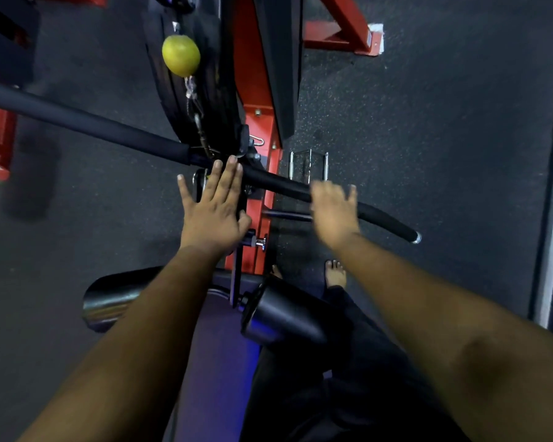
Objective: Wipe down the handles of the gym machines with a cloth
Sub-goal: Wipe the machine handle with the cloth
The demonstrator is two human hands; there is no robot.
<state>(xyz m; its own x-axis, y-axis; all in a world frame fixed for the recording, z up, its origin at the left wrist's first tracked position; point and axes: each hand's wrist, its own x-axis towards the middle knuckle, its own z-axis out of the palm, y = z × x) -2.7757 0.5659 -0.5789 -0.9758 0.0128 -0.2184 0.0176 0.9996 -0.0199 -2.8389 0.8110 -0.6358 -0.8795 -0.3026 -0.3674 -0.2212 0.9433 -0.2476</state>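
Observation:
A long black padded pull-down bar (109,130) runs from the upper left down to a chrome-capped end at the right. My left hand (213,207) is flat with fingers spread, its fingertips just reaching the bar's middle near the cable clip. My right hand (334,207) is blurred, fingers apart, over the bar's right grip (383,220); whether it touches the grip I cannot tell. No cloth shows in either hand or anywhere in view.
The red machine frame (257,122) stands behind the bar, with a yellow-green ball (181,54) on the cable. Black knee roller pads (281,314) and the seat (217,362) lie below my arms. My bare foot (336,274) rests on the dark rubber floor (428,138).

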